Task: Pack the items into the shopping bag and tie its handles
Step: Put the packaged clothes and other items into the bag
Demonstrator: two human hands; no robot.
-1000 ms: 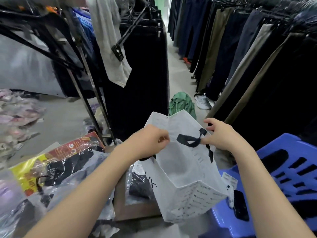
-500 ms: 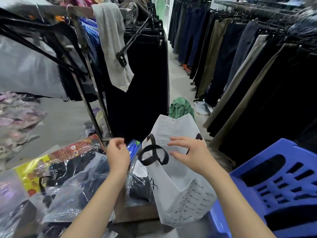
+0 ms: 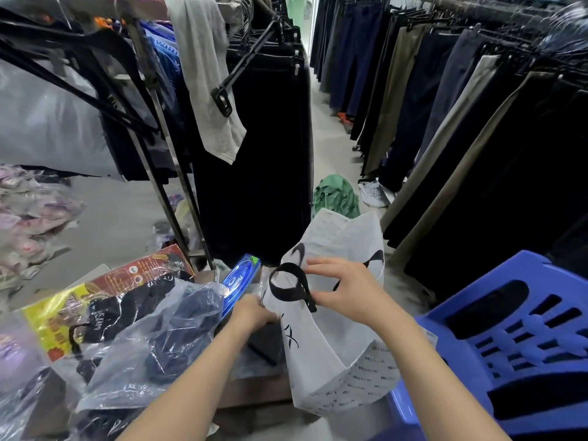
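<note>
A white shopping bag (image 3: pixel 334 345) with black print stands open at the edge of a low wooden table (image 3: pixel 254 393). Its near black handle (image 3: pixel 286 284) loops over the rim, and the far handle is partly hidden behind my right hand (image 3: pixel 346 291). That hand pinches the bag's near rim beside the handle, thumb under and fingers spread above. My left hand (image 3: pixel 251 313) grips the top of a clear-wrapped dark garment (image 3: pixel 264 342) standing against the bag's left side. A blue box (image 3: pixel 238 284) leans just behind this hand.
Clear packets of dark clothing (image 3: pixel 165 329) and a yellow-red pack (image 3: pixel 63 313) crowd the table's left. A blue plastic stool (image 3: pixel 509 329) sits close on the right. A metal clothes rack (image 3: pixel 165 186) stands ahead, trousers (image 3: pixel 445 122) hang along the right, and a green garment (image 3: pixel 334 195) lies in the aisle.
Both hands let go of the two handles. My left hand moved left and down to the clear-wrapped garment. My right hand shifted to the bag's near rim.
</note>
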